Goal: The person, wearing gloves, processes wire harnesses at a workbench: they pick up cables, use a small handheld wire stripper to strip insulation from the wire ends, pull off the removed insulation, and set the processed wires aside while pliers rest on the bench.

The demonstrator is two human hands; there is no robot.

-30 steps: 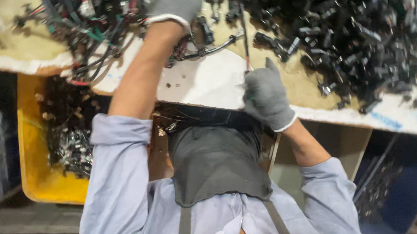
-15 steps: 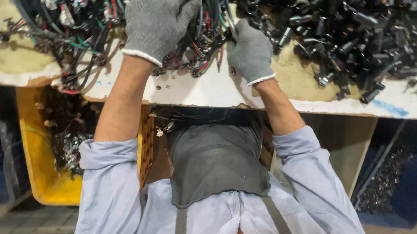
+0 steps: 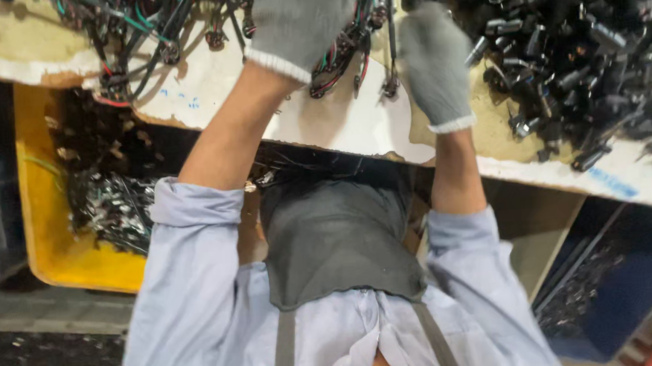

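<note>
Left hand: grey knit-gloved left hand [image 3: 302,18] at top centre, fingers closed down over the tangled bundle of black, red and green wires with small connectors [image 3: 348,50]; fingertips run off the top edge, so how tight the hold is I cannot tell.
Right hand: grey knit-gloved right hand [image 3: 433,59] just right of it, fingers pinched around hanging black strands of the same bundle.
Wire bundle: lies on the worn white and tan worktable [image 3: 337,118], upper centre, spreading to upper left.
Change from earlier: both hands sit higher in frame and closer together; forearms stretch further up; bundle bunched under the left glove.
Right of frame: heap of loose black plastic connectors [image 3: 582,47] on the table.
Lower left: yellow plastic bin [image 3: 51,252] with dark scraps.
Bottom: light blue shirt sleeves [image 3: 197,289], dark grey apron [image 3: 337,235].
</note>
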